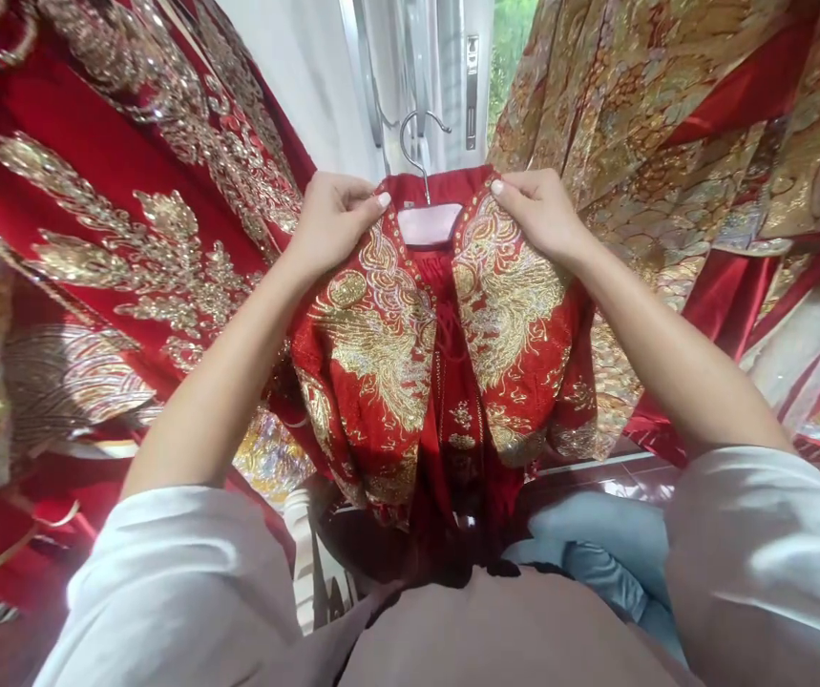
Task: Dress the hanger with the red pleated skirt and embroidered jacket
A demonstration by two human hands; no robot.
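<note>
A red jacket point(388, 353) with gold and silver embroidery hangs in front of me on a hanger point(430, 224) with a metal hook and a pale plate at its neck. My left hand point(338, 215) pinches the jacket at the left shoulder by the collar, thumb on top. At the opposite shoulder my right hand point(539, 210) grips the cloth the same way, thumb near the beaded collar edge. The jacket's front falls apart in the middle, where red cloth shows. The fingers beneath both shoulders are hidden.
Red garments point(130, 191) with sequined leaf patterns hang close on the left. Gold patterned garments point(631, 143) hang on the right. Behind the hanger stands a white door frame point(452, 57) with a metal lock plate point(472, 91). Below are my legs in blue jeans point(602, 544).
</note>
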